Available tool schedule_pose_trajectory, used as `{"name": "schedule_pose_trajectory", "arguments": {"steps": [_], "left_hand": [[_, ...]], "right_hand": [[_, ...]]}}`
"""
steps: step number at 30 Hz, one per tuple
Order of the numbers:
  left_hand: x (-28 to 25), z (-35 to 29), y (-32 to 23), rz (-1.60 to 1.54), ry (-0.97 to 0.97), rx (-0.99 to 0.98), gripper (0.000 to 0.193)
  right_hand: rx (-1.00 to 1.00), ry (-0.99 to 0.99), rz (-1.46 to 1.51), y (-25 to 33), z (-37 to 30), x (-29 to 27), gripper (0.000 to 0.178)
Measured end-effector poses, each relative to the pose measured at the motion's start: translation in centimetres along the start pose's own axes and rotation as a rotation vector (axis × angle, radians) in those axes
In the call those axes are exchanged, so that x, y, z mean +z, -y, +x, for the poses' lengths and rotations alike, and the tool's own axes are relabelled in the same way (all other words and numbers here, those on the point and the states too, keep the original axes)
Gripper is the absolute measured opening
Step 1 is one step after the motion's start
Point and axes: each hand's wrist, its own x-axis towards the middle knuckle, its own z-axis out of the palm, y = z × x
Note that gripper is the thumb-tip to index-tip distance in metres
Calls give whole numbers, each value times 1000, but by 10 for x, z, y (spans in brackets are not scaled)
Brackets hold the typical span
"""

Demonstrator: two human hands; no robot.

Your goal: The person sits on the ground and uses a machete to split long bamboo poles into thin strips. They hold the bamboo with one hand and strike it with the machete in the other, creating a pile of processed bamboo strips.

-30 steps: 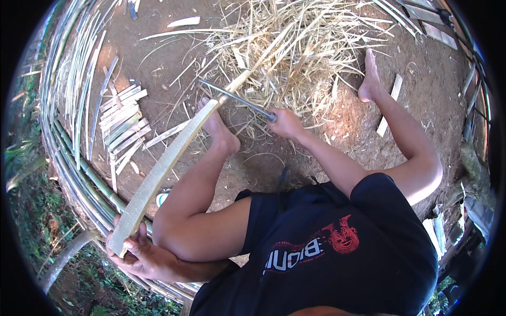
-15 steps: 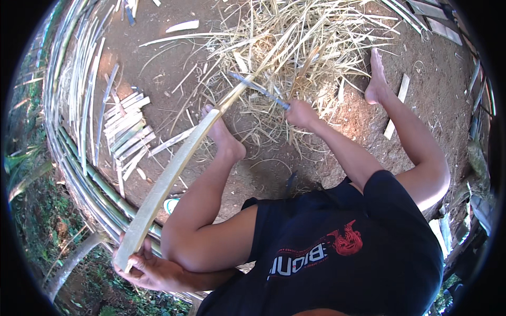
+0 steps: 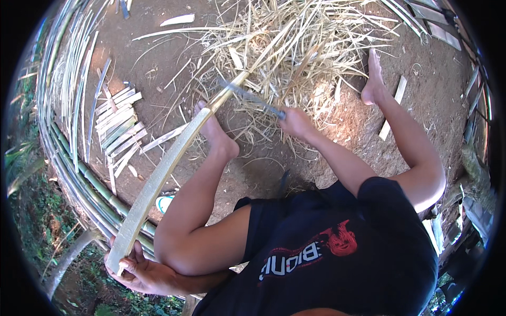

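Observation:
A long pale bamboo slat (image 3: pixel 163 171) runs slantwise from near my left hip out past my left foot. My left hand (image 3: pixel 150 274) is wrapped round its near end, thumb on the edge. My right hand (image 3: pixel 295 124) is closed on the handle of a knife (image 3: pixel 259 101). The grey blade lies across the slat's narrower far part, just beyond a step where the slat becomes thicker. From there the far part reaches over a heap of thin bamboo shavings (image 3: pixel 295 58); its tip is hard to tell from them.
My bare left foot (image 3: pixel 213 129) is beside the slat, my right foot (image 3: pixel 372 79) by the heap. Short cut slats (image 3: pixel 121 124) lie in a row on the dirt at left. Long bamboo poles (image 3: pixel 108 197) line the left edge. A loose slat (image 3: pixel 392 108) lies near my right leg.
My right hand and the knife have moved slightly toward me, bringing the blade closer to the step in the slat. The left hand keeps its grip; the whole view has shifted a little.

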Motion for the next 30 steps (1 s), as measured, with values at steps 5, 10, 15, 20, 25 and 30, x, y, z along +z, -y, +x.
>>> {"name": "schedule_pose_trajectory", "arguments": {"steps": [5,10,15,20,25,30], "left_hand": [[1,-1,-4,-92,85,78,42],[7,-3,-5,-261,124,88,49],[-15,0,12,-497,207,125,37],[-8,10,-6,-543,322,229,29],[5,17,-79,-465,570,481,28],[29,21,-169,-558,891,596,26]], "right_hand": [[124,-55,82,-33,34,-3,17],[132,-159,83,-53,-6,-17,23],[144,-296,-156,-73,-51,8,41],[-133,-290,-19,9,-74,-10,46],[-583,-219,-118,132,-148,-51,61],[-712,-81,-248,166,-186,-83,73]]}}
